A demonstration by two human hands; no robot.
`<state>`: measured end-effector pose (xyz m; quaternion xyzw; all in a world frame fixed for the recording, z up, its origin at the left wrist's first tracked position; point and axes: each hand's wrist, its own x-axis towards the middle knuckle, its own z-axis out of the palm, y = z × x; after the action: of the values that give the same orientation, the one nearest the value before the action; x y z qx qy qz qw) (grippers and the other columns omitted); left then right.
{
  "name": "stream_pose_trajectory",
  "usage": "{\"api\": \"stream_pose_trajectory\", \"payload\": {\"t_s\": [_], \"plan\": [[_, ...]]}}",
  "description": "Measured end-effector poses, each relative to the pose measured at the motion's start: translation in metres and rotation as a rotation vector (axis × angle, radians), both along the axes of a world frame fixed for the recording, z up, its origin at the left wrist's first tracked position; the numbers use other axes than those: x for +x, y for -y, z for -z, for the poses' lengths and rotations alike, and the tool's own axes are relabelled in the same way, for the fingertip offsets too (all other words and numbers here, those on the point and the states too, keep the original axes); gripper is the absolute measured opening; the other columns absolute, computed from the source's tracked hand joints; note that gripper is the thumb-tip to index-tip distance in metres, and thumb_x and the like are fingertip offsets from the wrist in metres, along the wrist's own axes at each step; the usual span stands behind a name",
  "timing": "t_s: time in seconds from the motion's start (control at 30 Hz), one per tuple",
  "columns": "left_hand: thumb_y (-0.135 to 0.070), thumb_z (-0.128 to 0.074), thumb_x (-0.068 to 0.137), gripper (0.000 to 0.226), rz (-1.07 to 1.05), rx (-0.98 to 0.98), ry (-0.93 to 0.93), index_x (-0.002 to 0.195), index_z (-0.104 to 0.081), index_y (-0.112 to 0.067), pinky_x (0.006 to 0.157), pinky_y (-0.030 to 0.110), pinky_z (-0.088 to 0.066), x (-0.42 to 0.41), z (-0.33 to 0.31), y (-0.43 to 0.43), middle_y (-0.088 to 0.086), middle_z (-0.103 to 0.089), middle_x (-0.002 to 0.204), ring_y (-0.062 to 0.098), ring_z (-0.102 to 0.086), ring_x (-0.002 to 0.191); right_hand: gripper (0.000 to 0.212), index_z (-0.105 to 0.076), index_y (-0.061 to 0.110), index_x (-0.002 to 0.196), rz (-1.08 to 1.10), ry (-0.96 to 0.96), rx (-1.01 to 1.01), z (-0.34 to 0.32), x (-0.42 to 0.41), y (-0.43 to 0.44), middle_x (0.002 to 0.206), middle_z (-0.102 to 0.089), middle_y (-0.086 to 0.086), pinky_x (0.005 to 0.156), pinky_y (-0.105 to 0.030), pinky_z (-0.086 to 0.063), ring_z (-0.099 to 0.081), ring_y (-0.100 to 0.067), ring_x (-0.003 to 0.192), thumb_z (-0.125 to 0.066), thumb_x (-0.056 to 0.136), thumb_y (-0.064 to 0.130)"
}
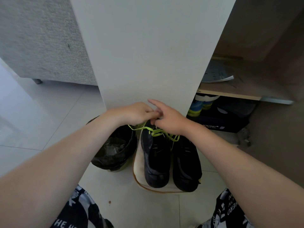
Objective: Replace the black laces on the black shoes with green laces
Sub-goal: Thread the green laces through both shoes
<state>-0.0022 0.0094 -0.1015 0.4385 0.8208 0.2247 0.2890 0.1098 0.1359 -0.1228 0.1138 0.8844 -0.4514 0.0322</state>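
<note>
Fingers (152, 113) of both hands pinched on green lace (156, 132) (box (218, 122) lettered "AOKANG")

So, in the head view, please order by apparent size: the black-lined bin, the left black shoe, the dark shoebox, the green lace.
1. Black-lined round bin and left black shoe: look alike, unranked.
2. Dark blue shoebox: farther away and partly hidden, so unsure.
3. Thin green lace, smallest.

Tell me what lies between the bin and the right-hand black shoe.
In the head view, the left black shoe with green lace lies between the bin and the right black shoe, on a pale mat.
</note>
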Motion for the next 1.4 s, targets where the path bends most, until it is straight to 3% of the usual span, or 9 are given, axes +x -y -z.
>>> {"api": "stream_pose_trajectory", "payload": {"t_s": [0.13, 0.27, 0.43, 0.53, 0.8, 0.93, 1.13, 1.27, 1.4], "plan": [[-0.05, -0.05, 0.098, 0.045, -0.065, -0.026, 0.084, 0.065, -0.06, -0.02, 0.049, 0.022, -0.037, -0.003, 0.007, -0.004, 0.006, -0.048, 0.059, 0.022, -0.044, 0.053, 0.025, -0.068, 0.018, 0.084, 0.06, 0.095, -0.006, -0.005, -0.007, -0.005, 0.072, -0.058, -0.002, 0.062, -0.037, -0.05, -0.058, -0.028, 0.065, -0.047, 0.088, 0.007], [-0.048, -0.061, 0.092, 0.034, -0.044, -0.262, 0.125, 0.079, -0.065, -0.017, 0.051, 0.026, -0.047, -0.009, 0.024, 0.007, 0.006, -0.05, 0.064, 0.02, -0.051, 0.052, 0.041, -0.042, 0.013, 0.059, 0.19, 0.186, 0.423, -0.008, 0.002, -0.031, 0.061, -0.04, -0.004, 0.057, -0.036, -0.026, -0.041, -0.025, 0.06, -0.042, 0.096, 0.032], [-0.057, -0.078, 0.074, 0.055, -0.13, -0.367, 0.225, 0.1, -0.065, -0.01, 0.058, 0.032, -0.061, 0.006, 0.049, 0.006, 0.009, -0.069, 0.094, 0.02, -0.071, 0.08, 0.041, -0.063, 0.009, 0.077, 0.191, 0.211, 0.363, 0.011, -0.004, -0.031, 0.077, -0.058, -0.005, 0.062, -0.031, -0.034, -0.053, -0.024, 0.076, -0.033, 0.104, 0.017], [-0.055, -0.081, 0.071, 0.055, -0.175, -0.388, 0.283, 0.093, -0.064, -0.008, 0.061, 0.034, -0.062, 0.019, 0.057, -0.001, 0.01, -0.07, 0.086, 0.021, -0.073, 0.078, 0.04, -0.058, 0.015, 0.078, 0.208, 0.114, 0.23, 0.009, -0.013, -0.02, 0.08, -0.054, -0.002, 0.071, -0.03, -0.034, -0.05, -0.02, 0.081, -0.029, 0.106, 0.016], [-0.001, -0.066, 0.086, 0.021, -0.393, -0.288, 0.465, 0.106, -0.068, 0.004, 0.078, 0.042, -0.061, 0.008, 0.067, 0.001, 0.021, -0.072, 0.093, 0.03, -0.074, 0.077, 0.02, -0.059, 0.015, 0.094, 0.115, 0.08, 0.095, 0.04, -0.023, -0.004, 0.092, -0.073, 0.004, 0.066, -0.03, -0.042, -0.06, -0.005, 0.066, -0.048, 0.105, 0.028], [0.01, -0.053, 0.094, 0.025, -0.468, -0.224, 0.692, 0.114, -0.065, 0.0, 0.066, 0.033, -0.062, 0.004, 0.068, 0.011, 0.015, -0.071, 0.091, 0.024, -0.072, 0.073, 0.018, -0.068, 0.019, 0.088, -0.011, 0.214, 0.215, 0.047, -0.019, -0.008, 0.081, -0.076, 0.002, 0.053, -0.027, -0.043, -0.055, -0.002, 0.041, -0.057, 0.099, 0.029], [0.011, -0.045, 0.097, 0.024, -0.483, -0.217, 0.745, 0.099, -0.062, -0.006, 0.062, 0.03, -0.061, 0.007, 0.068, 0.011, 0.013, -0.066, 0.093, 0.022, -0.068, 0.074, 0.032, -0.073, 0.028, 0.092, -0.029, 0.28, 0.404, 0.03, -0.019, -0.022, 0.099, -0.07, 0.003, 0.087, -0.037, -0.051, -0.062, -0.019, 0.095, -0.045, 0.102, 0.039], [0.009, -0.049, 0.095, 0.03, -0.51, -0.223, 0.724, 0.121, -0.061, 0.003, 0.058, 0.029, -0.061, 0.005, 0.074, 0.009, 0.021, -0.065, 0.117, 0.024, -0.069, 0.075, 0.033, -0.074, 0.032, 0.09, -0.043, 0.311, 0.476, 0.028, -0.016, -0.02, 0.098, -0.067, 0.007, 0.083, -0.033, -0.048, -0.06, -0.018, 0.099, -0.045, 0.102, 0.042], [0.009, -0.054, 0.094, 0.024, -0.535, -0.212, 0.73, 0.117, -0.061, 0.006, 0.061, 0.03, -0.061, 0.003, 0.077, 0.007, 0.016, -0.067, 0.097, 0.024, -0.069, 0.075, 0.027, -0.075, 0.038, 0.113, -0.044, 0.267, 0.553, 0.03, -0.015, -0.015, 0.12, -0.071, 0.01, 0.086, -0.032, -0.05, -0.062, -0.019, 0.112, -0.052, 0.099, 0.036]]}}
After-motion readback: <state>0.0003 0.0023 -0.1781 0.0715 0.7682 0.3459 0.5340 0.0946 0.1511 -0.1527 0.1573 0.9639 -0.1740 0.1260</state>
